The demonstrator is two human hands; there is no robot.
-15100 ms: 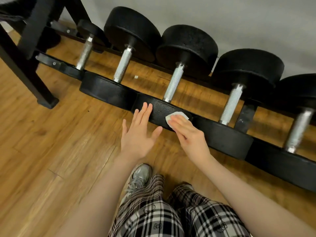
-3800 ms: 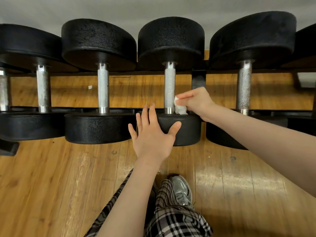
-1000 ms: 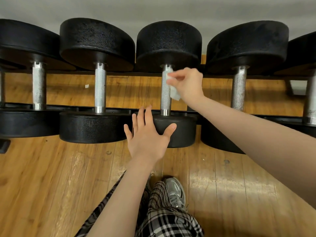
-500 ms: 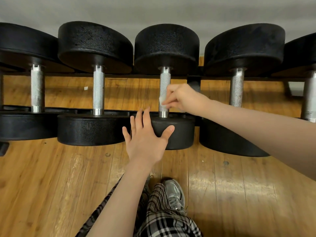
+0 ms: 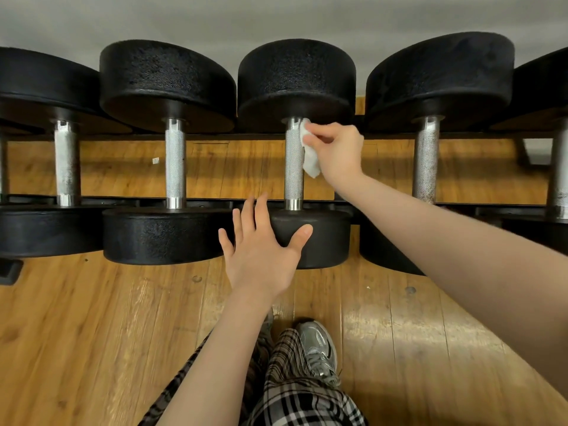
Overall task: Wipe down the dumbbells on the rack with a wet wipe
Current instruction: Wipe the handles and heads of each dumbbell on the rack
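At nine o'clock, black dumbbells (image 5: pixel 167 149) sit in a row on the low rack (image 5: pixel 196 202). At centre, the left hand (image 5: pixel 261 256) lies flat, fingers spread, on the middle dumbbell's near head (image 5: pixel 325 238). Toward one o'clock the right hand (image 5: pixel 336 155) pinches a white wet wipe (image 5: pixel 309 155) against the top of the knurled handle (image 5: pixel 293 167) — just under the far head.

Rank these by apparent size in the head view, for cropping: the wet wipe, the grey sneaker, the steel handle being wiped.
1. steel handle
2. grey sneaker, partly hidden by the trouser leg, so unsure against the handle
3. wet wipe, mostly covered by the right hand
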